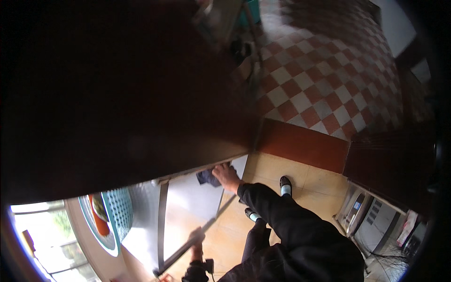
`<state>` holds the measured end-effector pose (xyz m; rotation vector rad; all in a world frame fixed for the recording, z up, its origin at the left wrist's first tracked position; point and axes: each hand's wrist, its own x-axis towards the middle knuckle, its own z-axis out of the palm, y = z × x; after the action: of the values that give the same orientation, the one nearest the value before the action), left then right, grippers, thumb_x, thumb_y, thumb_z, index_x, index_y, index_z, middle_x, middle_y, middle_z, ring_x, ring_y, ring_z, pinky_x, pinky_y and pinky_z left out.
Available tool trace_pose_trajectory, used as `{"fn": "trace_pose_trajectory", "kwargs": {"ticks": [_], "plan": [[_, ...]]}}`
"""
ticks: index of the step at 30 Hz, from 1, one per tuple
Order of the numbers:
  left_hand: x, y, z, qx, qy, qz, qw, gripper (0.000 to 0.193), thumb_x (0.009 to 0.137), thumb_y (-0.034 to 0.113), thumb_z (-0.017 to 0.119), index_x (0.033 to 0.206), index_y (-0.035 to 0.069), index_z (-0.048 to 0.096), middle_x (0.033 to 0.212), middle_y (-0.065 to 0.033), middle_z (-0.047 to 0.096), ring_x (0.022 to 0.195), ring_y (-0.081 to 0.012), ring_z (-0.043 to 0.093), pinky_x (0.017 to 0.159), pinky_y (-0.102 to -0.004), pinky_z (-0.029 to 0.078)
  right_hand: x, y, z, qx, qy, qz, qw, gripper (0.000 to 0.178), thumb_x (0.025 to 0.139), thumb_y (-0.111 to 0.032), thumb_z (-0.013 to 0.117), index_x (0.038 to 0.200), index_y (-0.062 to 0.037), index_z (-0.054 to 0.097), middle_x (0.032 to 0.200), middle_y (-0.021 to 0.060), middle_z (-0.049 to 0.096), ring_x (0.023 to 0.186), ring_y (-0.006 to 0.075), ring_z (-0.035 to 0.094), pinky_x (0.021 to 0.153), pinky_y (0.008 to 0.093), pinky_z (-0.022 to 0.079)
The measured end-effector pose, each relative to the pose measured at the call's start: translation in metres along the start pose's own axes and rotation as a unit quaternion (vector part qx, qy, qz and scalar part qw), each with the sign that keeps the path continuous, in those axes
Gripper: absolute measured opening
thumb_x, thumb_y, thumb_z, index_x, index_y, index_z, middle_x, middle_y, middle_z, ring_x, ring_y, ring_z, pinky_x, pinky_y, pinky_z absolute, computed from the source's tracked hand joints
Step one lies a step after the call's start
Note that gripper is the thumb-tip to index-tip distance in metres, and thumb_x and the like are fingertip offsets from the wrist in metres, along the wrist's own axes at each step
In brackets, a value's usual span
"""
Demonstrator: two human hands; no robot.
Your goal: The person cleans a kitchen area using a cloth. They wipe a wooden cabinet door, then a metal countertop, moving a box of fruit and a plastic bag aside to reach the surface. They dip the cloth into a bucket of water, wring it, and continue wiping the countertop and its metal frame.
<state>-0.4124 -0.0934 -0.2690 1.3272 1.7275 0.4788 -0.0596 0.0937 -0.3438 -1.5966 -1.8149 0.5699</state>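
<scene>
My right hand (227, 175) reaches forward in a black sleeve and presses a dark blue cloth (206, 177) against the top edge of a glass door panel (192, 202), just under a large dark wooden surface (117, 94). Lower down, my left hand (197, 237) is closed around a long slanted metal bar (188, 244) that runs along the glass panel. My two feet, in black shoes (285, 183) and pale socks, stand on tan floor tiles beside the panel.
A reddish-brown threshold (305, 145) separates the tan tiles (282, 169) from a red-and-white checkered floor (329, 70). A white and silver appliance (369, 216) stands at the right. A round teal patterned shape with orange (105, 216) shows at lower left.
</scene>
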Motion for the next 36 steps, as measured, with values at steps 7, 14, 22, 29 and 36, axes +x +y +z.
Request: {"fn": "trace_pose_trajectory", "kwargs": {"ticks": [7, 14, 22, 29, 36], "plan": [[-0.023, 0.074, 0.016, -0.067, 0.043, -0.059, 0.995, 0.041, 0.075, -0.003, 0.070, 0.116, 0.001, 0.065, 0.113, -0.0094, 0.067, 0.102, -0.0171, 0.061, 0.093, -0.0317, 0.049, -0.016, -0.023, -0.001, -0.013, -0.093, 0.051, 0.994, 0.074, 0.055, -0.027, 0.090, 0.116, -0.0186, 0.049, 0.144, 0.0128, 0.031, 0.134, 0.0509, 0.025, 0.091, 0.0650, 0.040], [-0.018, 0.088, 0.019, -0.077, 0.026, -0.011, 0.997, 0.043, 0.075, -0.001, 0.073, 0.117, 0.003, 0.064, 0.110, -0.0075, 0.068, 0.099, -0.0158, 0.061, 0.088, -0.0302, 0.049, -0.068, -0.061, 0.031, -0.062, -0.155, 0.018, 0.986, 0.062, 0.064, -0.019, 0.082, 0.118, -0.0211, 0.052, 0.144, 0.0091, 0.034, 0.133, 0.0497, 0.026, 0.086, 0.0612, 0.044], [-0.038, 0.129, 0.013, -0.248, 0.101, 0.071, 0.961, 0.064, 0.074, 0.005, 0.078, 0.133, 0.005, 0.053, 0.129, -0.0136, 0.058, 0.117, -0.0204, 0.054, 0.099, -0.0387, 0.044, -0.059, -0.074, 0.028, 0.096, -0.267, 0.021, 0.959, 0.038, 0.063, -0.015, 0.069, 0.098, -0.0150, 0.055, 0.105, 0.0091, 0.058, 0.103, 0.0411, 0.052, 0.081, 0.0507, 0.049], [-0.043, 0.141, 0.015, -0.193, 0.164, 0.059, 0.966, 0.013, 0.087, 0.010, 0.068, 0.086, 0.003, 0.057, 0.083, -0.0083, 0.065, 0.084, -0.0179, 0.062, 0.103, -0.0506, 0.044, -0.002, -0.060, 0.014, -0.165, -0.196, 0.016, 0.967, 0.061, 0.076, -0.032, 0.076, 0.133, -0.0361, 0.055, 0.147, 0.0021, 0.039, 0.137, 0.0438, 0.024, 0.093, 0.0695, 0.035], [-0.043, 0.143, 0.013, -0.174, 0.150, 0.053, 0.972, 0.016, 0.087, 0.006, 0.066, 0.080, 0.005, 0.052, 0.078, -0.0071, 0.062, 0.079, -0.0169, 0.060, 0.100, -0.0490, 0.044, 0.020, -0.051, 0.054, -0.141, -0.304, -0.091, 0.938, 0.059, 0.081, -0.047, 0.071, 0.136, -0.0338, 0.054, 0.149, 0.0046, 0.039, 0.137, 0.0413, 0.026, 0.098, 0.0712, 0.029]]}}
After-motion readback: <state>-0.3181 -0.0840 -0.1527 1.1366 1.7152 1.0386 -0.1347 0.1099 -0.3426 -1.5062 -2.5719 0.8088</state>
